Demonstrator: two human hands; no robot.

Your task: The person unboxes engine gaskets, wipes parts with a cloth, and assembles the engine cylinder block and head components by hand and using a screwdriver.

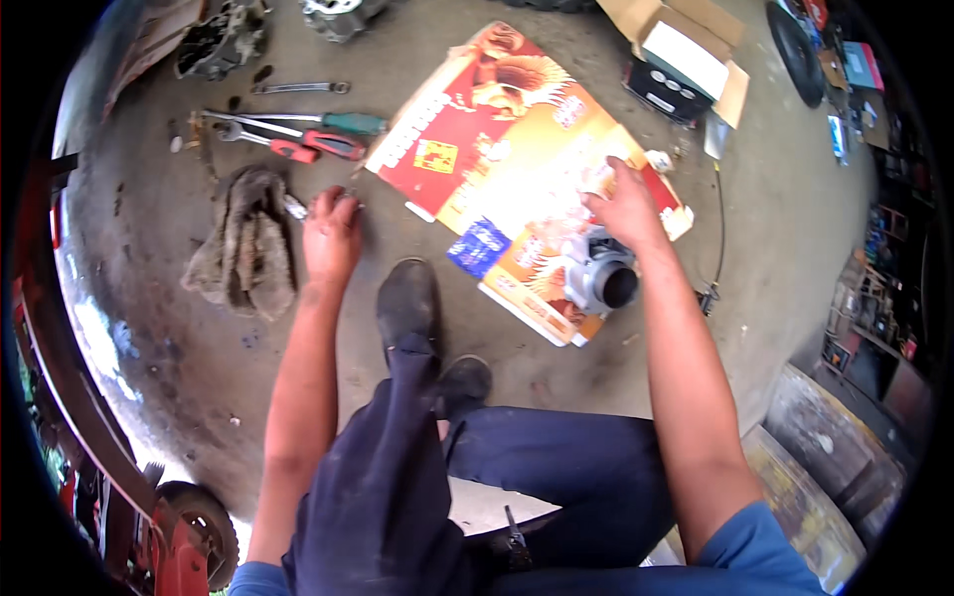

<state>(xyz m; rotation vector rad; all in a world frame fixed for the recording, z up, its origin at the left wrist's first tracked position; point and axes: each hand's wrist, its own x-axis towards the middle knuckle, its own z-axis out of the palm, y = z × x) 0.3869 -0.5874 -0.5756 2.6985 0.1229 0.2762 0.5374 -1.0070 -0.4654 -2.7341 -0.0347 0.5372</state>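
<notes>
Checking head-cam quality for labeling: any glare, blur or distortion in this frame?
Head view: strong fisheye bending and a black vignette at the rim; blown-out glare on the floor at lower left; the clear plastic under the right hand is washed out; the left hand and the screwdrivers are fairly sharp.

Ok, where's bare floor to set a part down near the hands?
Bare concrete lies right of the flattened cardboard, toward the thin cable, and left of the rag. It is crowded above the left hand, by the screwdrivers, and around the grey part under the right hand.

The small metal piece (295, 207) at the left hand (331, 236) is too small to be identified. The grey round-mouthed engine part (602, 278) is partly hidden by the right hand (626, 207).
</notes>
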